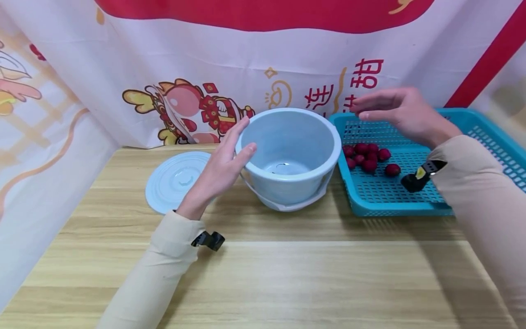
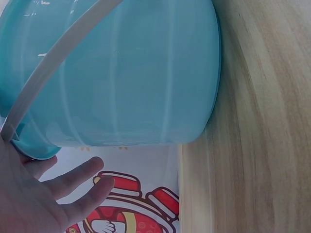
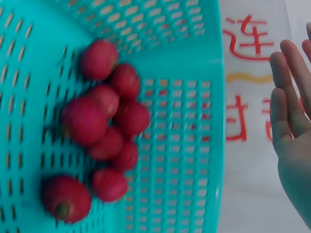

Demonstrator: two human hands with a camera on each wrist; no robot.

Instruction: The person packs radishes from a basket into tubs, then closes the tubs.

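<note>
A light blue bucket (image 1: 283,188) stands upright in the middle of the table, its inside visible from above. My left hand (image 1: 219,169) is against the bucket's left rim, fingers extended and thumb near the edge. In the left wrist view, the bucket's pale carrying handle (image 2: 58,54) slants across its side, and the fingers are spread. My right hand (image 1: 404,114) hovers over the back left part of a turquoise basket (image 1: 394,210), holding nothing, its fingers straight. Several red radishes (image 3: 85,121) lie in the basket, mostly clustered towards its left side.
A round light blue lid (image 1: 162,183) lies on the wooden table (image 1: 296,283) left of the bucket, partly behind my left hand. Behind everything hangs a white and red printed cloth (image 1: 230,55). The basket stands close to the bucket's right side.
</note>
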